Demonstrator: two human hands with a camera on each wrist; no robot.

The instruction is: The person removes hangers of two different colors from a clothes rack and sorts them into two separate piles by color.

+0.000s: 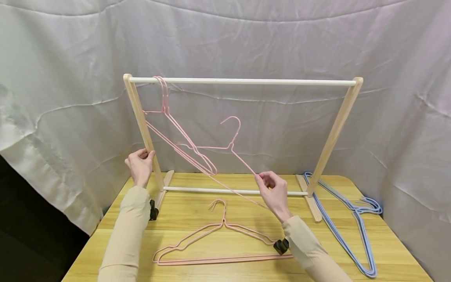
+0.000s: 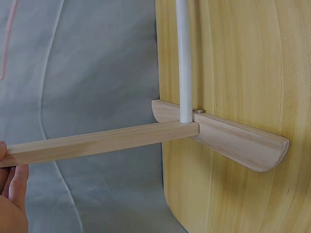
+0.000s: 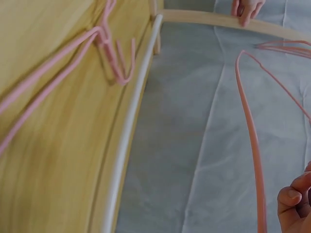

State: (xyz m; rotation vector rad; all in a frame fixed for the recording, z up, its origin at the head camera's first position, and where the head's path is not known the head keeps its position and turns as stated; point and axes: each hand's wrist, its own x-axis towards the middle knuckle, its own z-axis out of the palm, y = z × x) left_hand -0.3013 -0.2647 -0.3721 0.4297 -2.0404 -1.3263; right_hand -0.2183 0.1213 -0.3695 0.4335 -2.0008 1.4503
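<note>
My right hand [image 1: 274, 192] pinches a pink wire hanger [image 1: 243, 160] by one shoulder, with its hook up and below the rack's top bar. The held hanger's long lower bar [image 3: 252, 141] also shows in the right wrist view. My left hand [image 1: 140, 166] grips the left wooden post [image 2: 97, 143] of a small clothes rack, thumb and fingers on either side. Pink hangers [image 1: 181, 135] hang by their hooks at the left end of the white top bar [image 1: 243, 81]. On the table below lie more pink hangers [image 1: 225, 258], hooks pointing toward the rack.
A stack of blue hangers [image 1: 364, 235] lies at the right, by the rack's right foot [image 1: 311, 203]. A white lower bar [image 1: 229, 190] joins the two sides. Grey cloth [image 1: 267, 47] hangs behind the wooden table [image 1: 123, 227].
</note>
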